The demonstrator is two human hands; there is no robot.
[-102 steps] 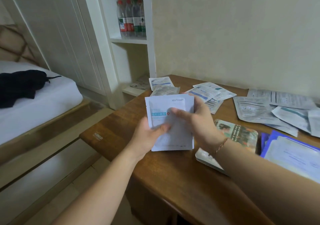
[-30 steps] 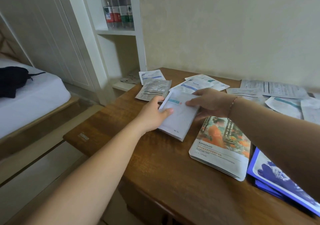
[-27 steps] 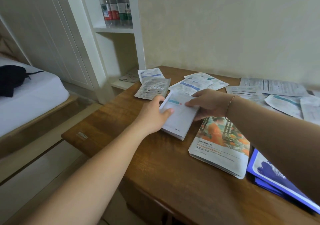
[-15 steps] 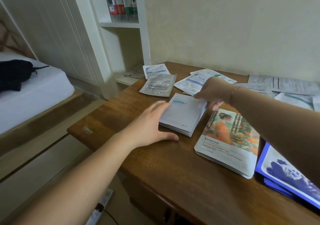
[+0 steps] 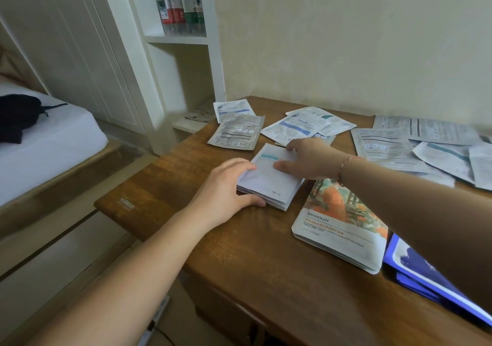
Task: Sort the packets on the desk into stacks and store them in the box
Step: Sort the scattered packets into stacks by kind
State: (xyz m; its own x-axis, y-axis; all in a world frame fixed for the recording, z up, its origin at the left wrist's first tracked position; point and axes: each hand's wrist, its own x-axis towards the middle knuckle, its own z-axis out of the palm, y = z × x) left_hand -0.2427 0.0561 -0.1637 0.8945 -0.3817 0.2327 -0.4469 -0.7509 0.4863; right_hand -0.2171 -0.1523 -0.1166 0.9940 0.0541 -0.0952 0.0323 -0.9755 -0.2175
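White stack [image 5: 269, 178]: a pile of white packets lying flat on the desk [image 5: 266, 266], near its middle — top packet bears a teal label bar and a small red mark.
Left hand [image 5: 226, 188]: cupped against the stack's near-left edge, fingers over the corner, thumb along the lower side; its grip is curled round the pile.
Right hand [image 5: 308, 156]: on the stack's far end, fingers fairly straight and pressing the top packet, thumb on its face (a thin red cord bracelet at the wrist); grip apart, not clamped.
Illustrated stack [image 5: 338, 228]: packets with an orange-clad figure printed on top, just right of the white stack, partly under the right forearm.
Blue stack [image 5: 426, 279]: blue-edged packets at the desk's near-right, touching the illustrated stack's corner.
Loose packets [image 5: 386, 146]: silver and white ones scattered along the far side of the desk — one silver packet [image 5: 237, 135] lies apart, left of the rest.
Shelf [image 5: 181, 39]: white unit beside the desk, bottles [image 5: 181, 7] on its upper level.
Bed [image 5: 48, 138]: left, white sheet, dark cloth [image 5: 18, 114] on it.
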